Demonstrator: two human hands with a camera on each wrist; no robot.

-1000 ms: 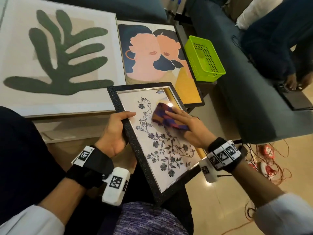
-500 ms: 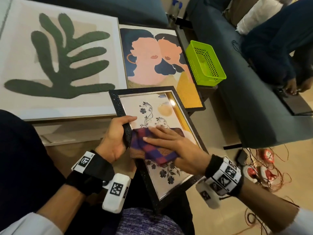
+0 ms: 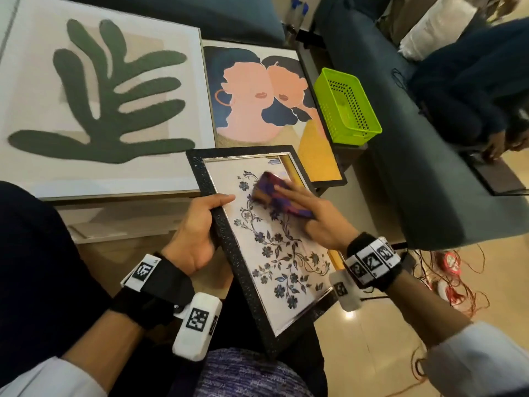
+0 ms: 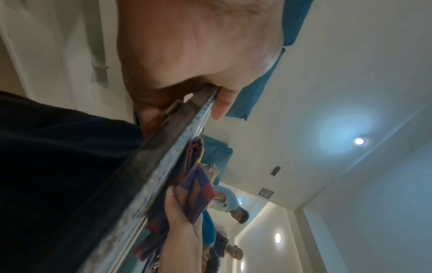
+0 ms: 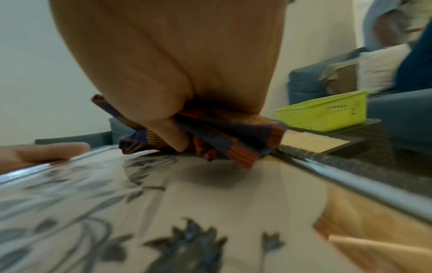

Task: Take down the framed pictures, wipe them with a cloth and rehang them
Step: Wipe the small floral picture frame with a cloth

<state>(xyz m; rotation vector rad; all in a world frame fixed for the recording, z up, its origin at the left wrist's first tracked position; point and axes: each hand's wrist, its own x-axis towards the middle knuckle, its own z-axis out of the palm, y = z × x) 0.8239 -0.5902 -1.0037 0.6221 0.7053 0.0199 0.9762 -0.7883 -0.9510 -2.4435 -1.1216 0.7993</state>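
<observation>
Right hand (image 3: 312, 216) of mine lies flat with straight fingers on the folded checked cloth (image 3: 282, 196), pressing it against the glass of the floral picture (image 3: 274, 245); half a second ago the cloth sat low and left, near my thumb, and now it has swept back up to the top right corner by the frame's edge, blurred with motion. My left hand (image 3: 197, 233) still clamps the frame's left edge, thumb over the front and fingers curled behind, keeping the picture tilted on my lap. I judge this as another wiping stroke across the glass, so the cleaning of this picture is under way and rehanging has not begun. Beyond it, the two-faces picture (image 3: 257, 96) and the green leaf picture (image 3: 108, 90) lie on the low desk (image 3: 120, 219), the green basket (image 3: 346, 107) beside them.
</observation>
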